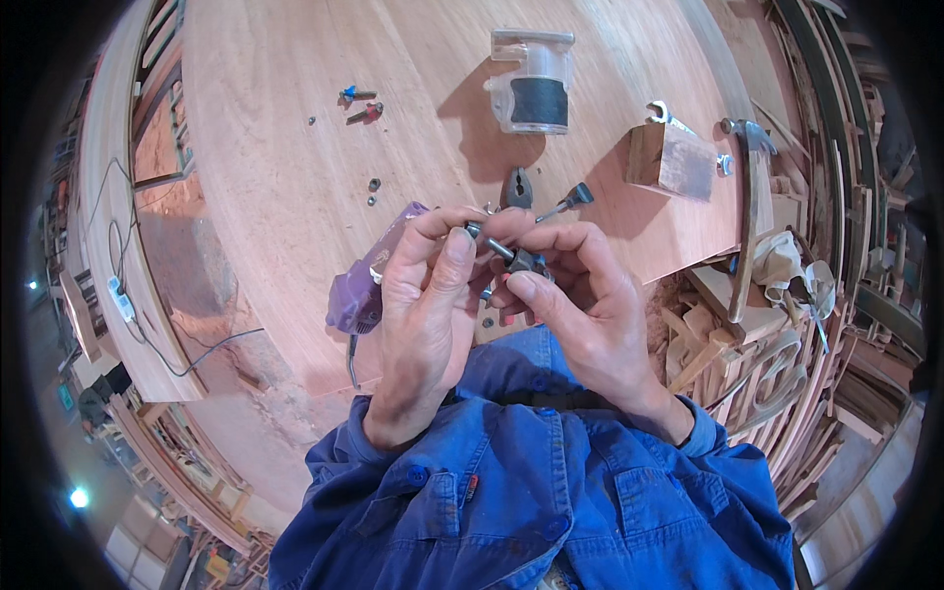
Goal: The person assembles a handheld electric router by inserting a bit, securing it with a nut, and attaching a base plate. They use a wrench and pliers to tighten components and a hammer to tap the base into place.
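Above the near edge of the board, my two hands are close together. The fingers of my left hand [418,315] pinch a small metal collar-like piece [473,229]. In my right hand [588,313], thumb and fingers grip a router bit [500,248], its bare shank pointing at that metal piece; the two are apart. The bit's dark head is partly covered by my fingers. A purple power tool [351,301] lies beside my left hand, partly hidden behind it. Just beyond my fingertips are dark pliers [519,187] and a black-ended tool [578,195].
A clear plastic router base [539,103] stands on the wooden board [275,177]. Blue [349,94] and red [370,112] router bits lie left, with small nuts [374,185] nearer. To the right are a wood block [672,162], a wrench [658,111] and an overhanging hammer [755,187].
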### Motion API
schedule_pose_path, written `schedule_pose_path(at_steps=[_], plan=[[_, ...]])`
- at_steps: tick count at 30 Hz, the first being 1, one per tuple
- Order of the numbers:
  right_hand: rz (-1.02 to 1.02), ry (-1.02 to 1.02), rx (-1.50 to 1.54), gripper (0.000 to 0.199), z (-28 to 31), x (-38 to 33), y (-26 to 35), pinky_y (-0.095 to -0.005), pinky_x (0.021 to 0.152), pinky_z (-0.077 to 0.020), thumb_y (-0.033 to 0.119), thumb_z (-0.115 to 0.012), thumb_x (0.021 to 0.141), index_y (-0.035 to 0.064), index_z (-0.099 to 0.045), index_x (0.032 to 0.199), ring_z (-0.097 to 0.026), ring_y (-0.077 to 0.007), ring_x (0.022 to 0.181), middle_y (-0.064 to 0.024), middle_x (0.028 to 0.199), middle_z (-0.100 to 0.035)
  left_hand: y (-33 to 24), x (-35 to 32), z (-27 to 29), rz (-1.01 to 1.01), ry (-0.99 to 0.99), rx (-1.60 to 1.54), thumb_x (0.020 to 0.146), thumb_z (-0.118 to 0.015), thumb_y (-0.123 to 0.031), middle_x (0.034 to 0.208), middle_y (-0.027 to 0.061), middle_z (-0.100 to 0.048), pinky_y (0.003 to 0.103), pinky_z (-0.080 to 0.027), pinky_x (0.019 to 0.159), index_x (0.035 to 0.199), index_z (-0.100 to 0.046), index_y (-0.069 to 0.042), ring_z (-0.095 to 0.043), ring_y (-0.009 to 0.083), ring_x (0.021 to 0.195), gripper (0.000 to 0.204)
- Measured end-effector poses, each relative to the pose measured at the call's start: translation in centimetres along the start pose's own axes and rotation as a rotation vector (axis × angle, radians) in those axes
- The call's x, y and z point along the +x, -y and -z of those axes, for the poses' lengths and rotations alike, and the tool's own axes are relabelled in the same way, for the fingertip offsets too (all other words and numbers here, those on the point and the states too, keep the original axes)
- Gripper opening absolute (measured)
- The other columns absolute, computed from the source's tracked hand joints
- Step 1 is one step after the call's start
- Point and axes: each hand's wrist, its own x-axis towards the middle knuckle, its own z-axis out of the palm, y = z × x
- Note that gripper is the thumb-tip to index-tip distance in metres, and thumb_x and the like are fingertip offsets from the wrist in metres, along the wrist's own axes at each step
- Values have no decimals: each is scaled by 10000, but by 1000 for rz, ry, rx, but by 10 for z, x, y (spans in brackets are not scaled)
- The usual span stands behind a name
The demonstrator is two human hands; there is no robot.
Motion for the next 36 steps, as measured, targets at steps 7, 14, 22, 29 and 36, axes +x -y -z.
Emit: schedule_pose_path(at_steps=[7, 14, 22, 29, 36], plan=[[22, 2, -83, 248, 5, 1, -1, -296, 850, -607, -11, -640, 991, -46, -556, 1221, -706, -156, 997, -133, 1114, -698, 9, 0, 5, 101, 35, -109, 1074, -568, -191, 1299, 156, -673, 303, -563, 728, 1245, -640, -45, -680, 169, 943, 236], [202, -22, -330, 216, 7, -1, -3, -285, 844, -600, -24, -653, 975, -55, -581, 1176, -715, -159, 984, -145, 1130, -718, 16, -4, 8, 28, 68, 14, 1044, -613, -116, 1314, 162, -662, 289, -566, 755, 1223, -660, -19, -674, 158, 968, 209], [79, 20, -73, 302, 10, 2, -1, -287, 906, -572, -9, -645, 987, -49, -527, 1262, -706, -160, 1033, -132, 1142, -710, -2, -2, 4, 19, 99, 130, 1028, -621, -60, 1249, 164, -667, 301, -580, 790, 1195, -653, 17, -676, 163, 974, 187], [-56, 80, 68, 318, 23, 6, -7, -251, 794, -572, 21, -676, 987, -19, -564, 1283, -700, -115, 959, -97, 1123, -706, -9, 1, 5, -49, 140, 273, 1010, -618, 4, 1207, 149, -636, 299, -584, 800, 1173, -630, 31, -669, 158, 940, 166], [-111, 94, 153, 320, 28, 14, -20, -245, 707, -571, 23, -680, 986, -13, -605, 1295, -707, -109, 897, -75, 1025, -724, -9, 3, 15, -248, 96, 754, 930, -703, 34, 1106, 111, -648, 270, -564, 777, 1111, -680, -4, -666, 150, 922, 186]])
